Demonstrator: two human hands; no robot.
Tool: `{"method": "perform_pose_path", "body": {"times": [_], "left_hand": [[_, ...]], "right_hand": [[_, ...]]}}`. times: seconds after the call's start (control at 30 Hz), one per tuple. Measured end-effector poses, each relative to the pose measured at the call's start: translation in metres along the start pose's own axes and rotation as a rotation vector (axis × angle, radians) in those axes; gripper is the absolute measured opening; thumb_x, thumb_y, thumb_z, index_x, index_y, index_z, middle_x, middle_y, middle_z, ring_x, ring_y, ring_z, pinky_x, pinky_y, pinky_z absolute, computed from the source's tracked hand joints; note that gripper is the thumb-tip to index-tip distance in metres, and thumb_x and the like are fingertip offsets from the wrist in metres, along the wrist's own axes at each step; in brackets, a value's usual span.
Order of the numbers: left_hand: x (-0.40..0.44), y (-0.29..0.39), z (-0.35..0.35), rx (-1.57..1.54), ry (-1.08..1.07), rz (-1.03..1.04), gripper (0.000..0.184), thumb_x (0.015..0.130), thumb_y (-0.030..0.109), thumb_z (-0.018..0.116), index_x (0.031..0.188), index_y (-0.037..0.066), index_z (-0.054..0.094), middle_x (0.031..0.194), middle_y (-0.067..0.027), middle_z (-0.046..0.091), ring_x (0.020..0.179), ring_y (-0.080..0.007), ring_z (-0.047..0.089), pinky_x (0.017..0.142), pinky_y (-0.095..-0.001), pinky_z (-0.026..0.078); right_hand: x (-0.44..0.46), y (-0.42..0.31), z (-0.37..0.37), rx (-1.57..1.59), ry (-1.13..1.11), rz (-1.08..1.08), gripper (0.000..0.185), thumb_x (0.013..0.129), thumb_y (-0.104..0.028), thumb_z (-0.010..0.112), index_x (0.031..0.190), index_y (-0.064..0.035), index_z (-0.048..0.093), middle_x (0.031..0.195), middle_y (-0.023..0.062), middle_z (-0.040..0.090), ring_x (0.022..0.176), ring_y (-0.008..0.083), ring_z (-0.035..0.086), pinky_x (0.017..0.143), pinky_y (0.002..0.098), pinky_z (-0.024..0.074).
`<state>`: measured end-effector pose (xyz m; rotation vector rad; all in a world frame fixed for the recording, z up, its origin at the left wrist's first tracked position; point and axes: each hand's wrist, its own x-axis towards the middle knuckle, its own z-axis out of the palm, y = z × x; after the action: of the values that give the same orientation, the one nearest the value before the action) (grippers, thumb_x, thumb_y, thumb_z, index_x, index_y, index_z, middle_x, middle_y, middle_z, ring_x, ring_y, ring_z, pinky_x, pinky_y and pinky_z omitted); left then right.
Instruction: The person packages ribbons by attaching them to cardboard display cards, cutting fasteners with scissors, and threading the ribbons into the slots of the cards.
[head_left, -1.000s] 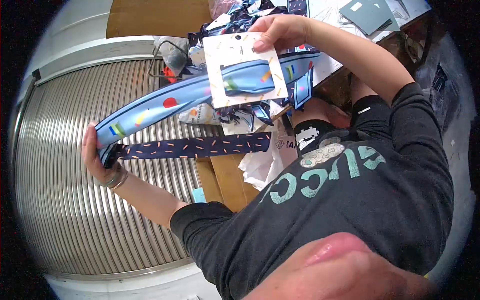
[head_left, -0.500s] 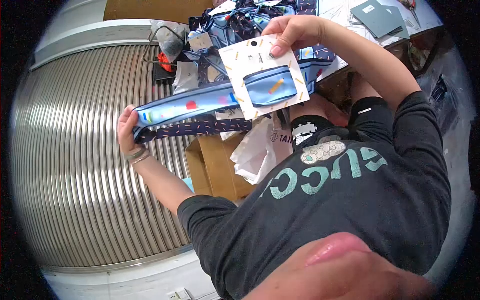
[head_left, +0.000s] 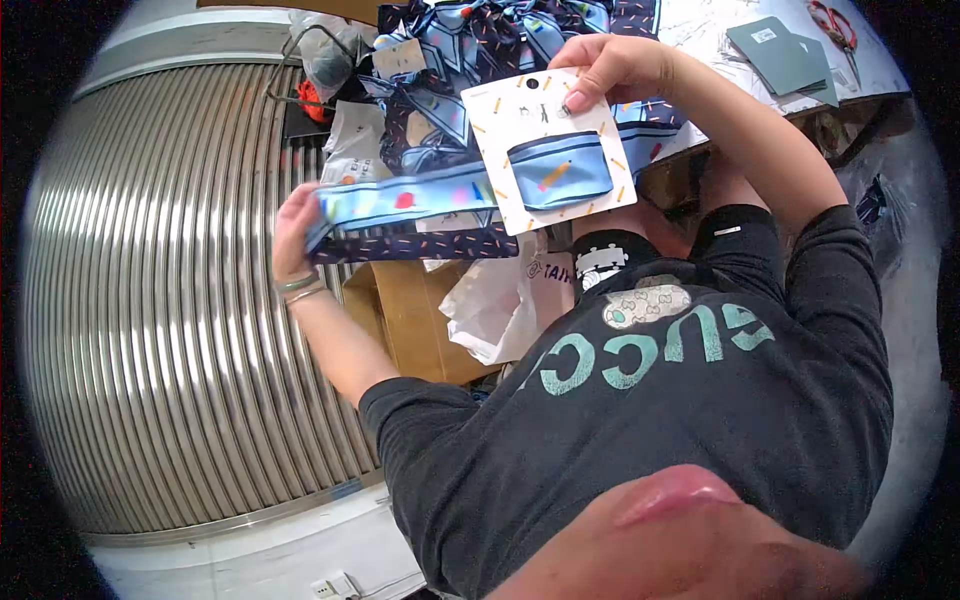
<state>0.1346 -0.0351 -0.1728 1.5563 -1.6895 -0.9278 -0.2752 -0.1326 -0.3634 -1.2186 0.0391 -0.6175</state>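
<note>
Ribbed metal panel at left; crumpled printed fabric heaped on the table. Left hand, fingers closed, pinches a smooth blue band that runs taut behind a flat white card, showing through its square window. Right hand pinches the card's upper edge, thumb on its face.

the white table carries patterned fabric strips, grey cards and red-handled scissors.

Patterned blue fabric shows through a tilted, windowed white card.
</note>
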Motion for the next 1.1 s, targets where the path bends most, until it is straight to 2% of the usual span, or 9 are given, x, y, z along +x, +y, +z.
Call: {"method": "perform_pose_path", "body": {"times": [0.13,0.2,0.37,0.47,0.6,0.67,0.73,0.93,1.1], "left_hand": [[0.0,-0.014,0.09,-0.05,-0.234,0.037,0.05,0.093,0.026,0.057,0.132,-0.002,0.044,0.123,-0.0085,0.055,0.111,-0.0148,0.053,0.094,-0.0278,0.043],[-0.003,-0.035,0.147,-0.26,-0.401,0.274,0.062,0.091,0.031,0.06,0.136,-0.005,0.038,0.131,-0.0113,0.051,0.12,-0.0195,0.049,0.102,-0.0325,0.037],[-0.022,-0.049,0.208,-0.662,-0.489,0.072,0.086,0.074,0.029,0.075,0.138,-0.008,0.032,0.138,-0.019,0.042,0.126,-0.0275,0.045,0.106,-0.0393,0.033],[-0.01,-0.049,0.23,-0.859,-0.44,0.222,0.088,0.069,0.022,0.075,0.139,-0.008,0.03,0.137,-0.0192,0.044,0.125,-0.029,0.047,0.106,-0.0399,0.034],[0.0,-0.05,0.246,-1.041,-0.385,0.172,0.076,0.077,0.018,0.065,0.137,-0.01,0.029,0.134,-0.0201,0.046,0.122,-0.0308,0.05,0.103,-0.0399,0.038],[0.003,-0.042,0.25,-0.857,-0.224,0.053,0.044,0.09,0.014,0.049,0.126,-0.011,0.045,0.123,-0.0183,0.056,0.11,-0.0249,0.058,0.094,-0.035,0.046],[0.01,-0.05,0.256,-0.967,-0.151,0.089,0.037,0.092,0.014,0.046,0.119,-0.012,0.051,0.115,-0.0174,0.06,0.103,-0.0214,0.061,0.091,-0.0324,0.047],[0.029,-0.054,0.263,-1.03,-0.021,0.151,0.036,0.094,0.018,0.045,0.113,-0.011,0.054,0.106,-0.016,0.064,0.093,-0.019,0.064,0.081,-0.0291,0.051],[0.043,-0.061,0.269,-0.906,-0.218,0.14,0.038,0.095,0.021,0.044,0.118,-0.007,0.053,0.104,-0.0127,0.064,0.088,-0.0154,0.063,0.077,-0.0257,0.05]], "right_hand": [[0.009,-0.001,0.001,-0.072,-0.01,0.012,0.038,0.072,-0.011,0.075,0.102,0.0092,0.063,0.089,0.0132,0.07,0.071,0.0153,0.069,0.068,0.0264,0.0562],[0.014,0.003,0.005,-0.005,0.05,0.007,0.037,0.072,-0.011,0.075,0.101,0.0096,0.064,0.088,0.0127,0.07,0.07,0.0145,0.069,0.066,0.0256,0.0563],[0.015,0.009,0.001,0.037,0.064,0.014,0.035,0.072,-0.009,0.072,0.1,0.0087,0.064,0.088,0.0123,0.07,0.07,0.0145,0.068,0.069,0.0254,0.0555],[0.014,0.013,0.003,0.071,0.158,-0.028,0.033,0.072,-0.009,0.071,0.1,0.0075,0.064,0.09,0.0121,0.07,0.073,0.0146,0.068,0.071,0.0257,0.0553],[0.006,0.007,0.005,0.021,0.203,0.008,0.033,0.073,-0.01,0.072,0.101,0.0059,0.064,0.091,0.0114,0.069,0.076,0.0141,0.068,0.073,0.026,0.0544],[0.007,0.012,0.003,-0.001,0.242,0.026,0.032,0.075,-0.014,0.073,0.099,0.0043,0.064,0.091,0.0107,0.069,0.075,0.0134,0.067,0.073,0.0255,0.0535],[0.007,0.016,0.005,-0.085,0.405,0.011,0.031,0.078,-0.019,0.073,0.098,0.0039,0.065,0.084,0.0105,0.068,0.068,0.0143,0.067,0.063,0.0252,0.0542],[-0.032,0.017,0.011,-0.117,0.211,-0.092,0.036,0.085,-0.018,0.067,0.114,0.0022,0.059,0.104,0.0062,0.064,0.098,0.0118,0.058,0.086,0.0275,0.0456],[-0.056,0.026,0.028,-0.29,0.494,-0.195,0.048,0.082,-0.022,0.071,0.121,0.0011,0.055,0.112,0.0072,0.063,0.103,0.0133,0.058,0.091,0.0285,0.0452]]}}
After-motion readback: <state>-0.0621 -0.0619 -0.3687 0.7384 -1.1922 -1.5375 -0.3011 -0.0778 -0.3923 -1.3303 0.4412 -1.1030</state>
